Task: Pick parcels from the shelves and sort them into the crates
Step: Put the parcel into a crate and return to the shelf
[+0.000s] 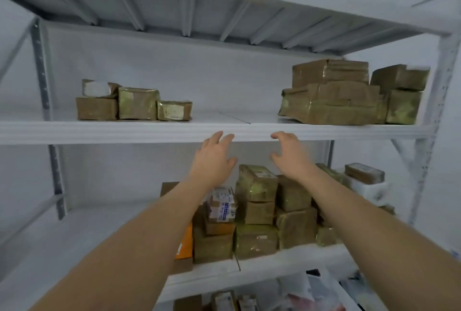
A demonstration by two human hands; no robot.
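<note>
Both my arms reach up toward a white metal shelf unit. My left hand (214, 158) and my right hand (289, 156) hover side by side, empty, with fingers spread and loosely bent, just below the front edge of the upper shelf (149, 131). On that shelf a small group of brown taped parcels (134, 103) lies at the left and a bigger pile of parcels (349, 93) at the right. A stack of brown parcels (257, 213) fills the middle shelf under my hands.
The upright posts of the rack (429, 136) stand at the right and left. An orange box (185, 243) sits behind my left forearm. Bagged items (311, 293) lie on the lowest level at the bottom right. No crate is in view.
</note>
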